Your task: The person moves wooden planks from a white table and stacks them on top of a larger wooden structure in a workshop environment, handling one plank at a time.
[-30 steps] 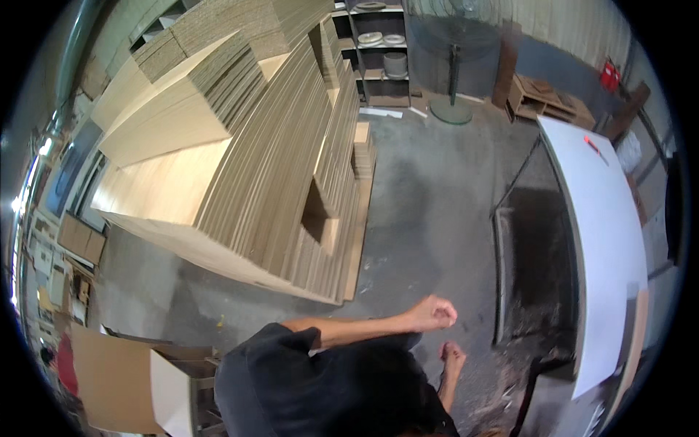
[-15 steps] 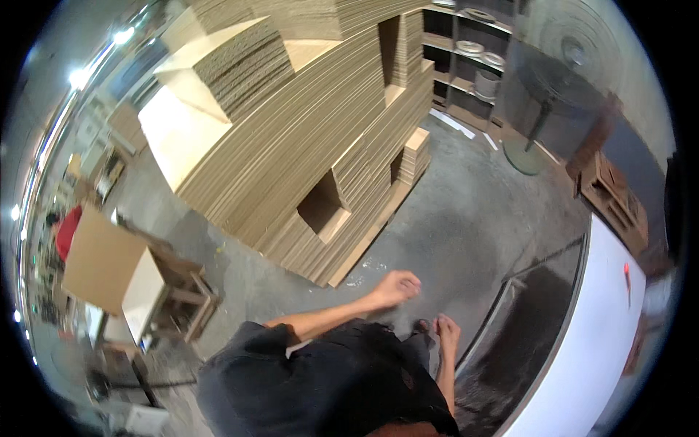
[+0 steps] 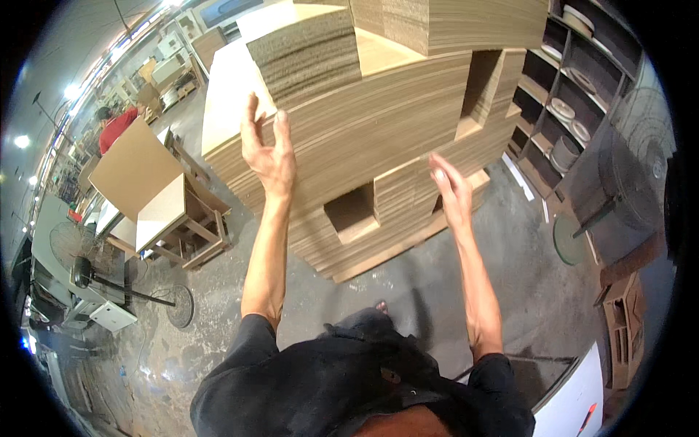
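Both my arms reach forward to a tall stack of wood-fibre boards [image 3: 364, 124] with several rectangular gaps in its side. My left hand [image 3: 271, 156] is raised at the stack's left part, thumb and fingers apart, with nothing in it. Whether its fingertips touch the boards I cannot tell. My right hand [image 3: 453, 191] is held up before the stack's right part, fingers stretched out and holding nothing. On top of the stack, near my left hand, lies a smaller pile of short boards [image 3: 306, 62].
Shelves [image 3: 564, 95] with round rolls stand at the back right, beside a standing fan [image 3: 608, 204]. A white-topped table [image 3: 571, 397] is at the lower right. To the left are a wooden stand with panels [image 3: 164, 211], another fan [image 3: 127, 288] and a person in red [image 3: 116, 130].
I have turned toward the stack and come closer to it. Both hands have risen from low by my body and stretched forward, their fingers opening.
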Demonstrator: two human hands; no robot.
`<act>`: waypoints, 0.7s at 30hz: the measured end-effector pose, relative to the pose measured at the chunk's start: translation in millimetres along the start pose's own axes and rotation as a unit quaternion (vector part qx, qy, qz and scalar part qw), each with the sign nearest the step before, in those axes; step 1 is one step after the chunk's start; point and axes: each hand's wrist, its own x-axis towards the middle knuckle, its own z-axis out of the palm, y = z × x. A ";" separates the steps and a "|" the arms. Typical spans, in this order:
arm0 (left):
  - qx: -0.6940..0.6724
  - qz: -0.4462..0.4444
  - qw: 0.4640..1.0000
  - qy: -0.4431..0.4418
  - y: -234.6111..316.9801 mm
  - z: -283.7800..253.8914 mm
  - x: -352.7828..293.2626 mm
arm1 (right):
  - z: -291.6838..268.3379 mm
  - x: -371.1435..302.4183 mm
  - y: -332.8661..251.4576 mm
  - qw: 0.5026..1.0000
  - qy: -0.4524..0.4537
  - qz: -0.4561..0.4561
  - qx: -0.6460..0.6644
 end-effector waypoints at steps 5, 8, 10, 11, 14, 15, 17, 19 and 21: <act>0.034 -0.018 0.999 0.012 -37.7 17.3 58.9 | 74.0 148.8 -49.7 0.989 -0.048 -0.140 0.003; 0.037 -0.040 0.998 -0.017 -58.6 21.2 75.7 | 117.8 199.4 -61.2 0.987 -0.068 -0.137 0.050; -0.027 -0.055 0.995 -0.078 -47.7 27.2 80.5 | 136.7 219.4 -57.7 0.984 -0.081 -0.131 0.084; -0.032 -0.104 0.990 -0.088 -41.1 32.5 79.7 | 142.8 226.0 -51.5 0.982 -0.090 -0.143 0.089; 0.004 -0.081 0.994 -0.074 -45.5 31.9 77.0 | 164.1 236.0 -51.9 0.970 -0.100 -0.170 0.141; 0.014 -0.082 0.994 -0.065 -47.1 30.9 77.1 | 169.2 233.4 -51.4 0.966 -0.080 -0.173 0.177; 0.014 -0.036 0.998 -0.049 -50.2 31.3 76.7 | 169.1 232.4 -51.7 0.962 -0.109 -0.151 0.199; 0.015 -0.044 0.998 -0.036 -49.0 35.9 75.3 | 167.7 234.0 -46.9 0.962 -0.095 -0.152 0.205; 0.008 -0.060 0.998 -0.008 -47.1 39.1 72.3 | 168.2 234.8 -46.0 0.962 -0.092 -0.162 0.199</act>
